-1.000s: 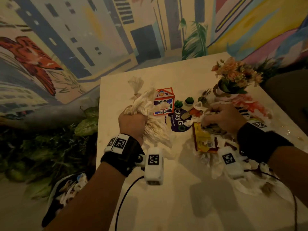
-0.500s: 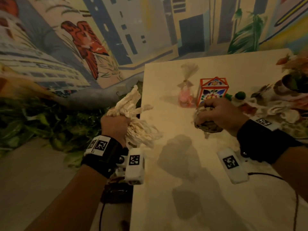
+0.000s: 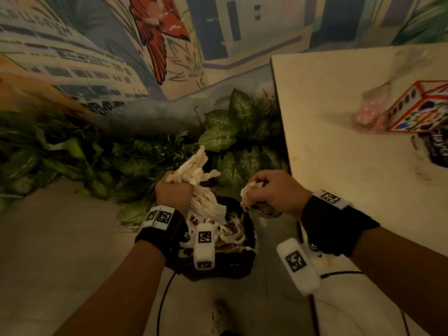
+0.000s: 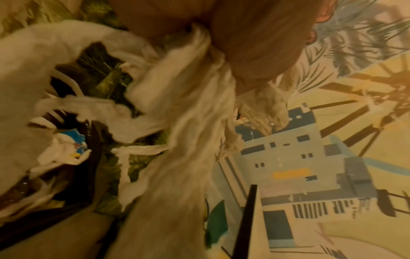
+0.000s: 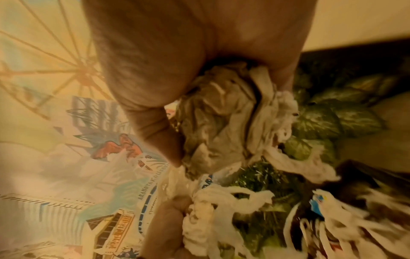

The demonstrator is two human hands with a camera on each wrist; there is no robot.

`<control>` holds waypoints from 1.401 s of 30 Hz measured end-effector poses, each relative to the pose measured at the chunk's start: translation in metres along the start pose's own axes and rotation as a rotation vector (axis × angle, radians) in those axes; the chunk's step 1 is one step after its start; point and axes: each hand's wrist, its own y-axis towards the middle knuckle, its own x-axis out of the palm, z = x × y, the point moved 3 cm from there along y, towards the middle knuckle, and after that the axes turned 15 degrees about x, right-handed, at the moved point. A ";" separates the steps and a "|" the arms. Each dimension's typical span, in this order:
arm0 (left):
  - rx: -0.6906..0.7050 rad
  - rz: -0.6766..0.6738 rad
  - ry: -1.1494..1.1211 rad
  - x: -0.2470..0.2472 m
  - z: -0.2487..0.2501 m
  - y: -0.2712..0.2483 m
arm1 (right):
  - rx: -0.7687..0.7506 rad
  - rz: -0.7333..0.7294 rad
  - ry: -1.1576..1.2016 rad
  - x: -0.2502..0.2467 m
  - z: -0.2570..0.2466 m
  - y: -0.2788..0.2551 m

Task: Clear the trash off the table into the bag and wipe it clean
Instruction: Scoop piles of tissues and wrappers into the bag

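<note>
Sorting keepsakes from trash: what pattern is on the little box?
Red-edged box with colourful flower panels on white; head view shows it best.

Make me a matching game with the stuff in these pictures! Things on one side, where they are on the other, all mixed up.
Things:
1. shredded white paper
2. crumpled wad of trash
3. patterned box
4. dark bag

Places:
A. on the table
B. on the floor, already holding trash
C. held in the left hand
D. held in the right hand

Pairs: 1-C, 2-D, 3-A, 4-B
</note>
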 end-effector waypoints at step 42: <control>-0.074 -0.785 0.762 0.073 -0.276 0.050 | 0.213 -0.292 -0.575 0.192 0.157 0.213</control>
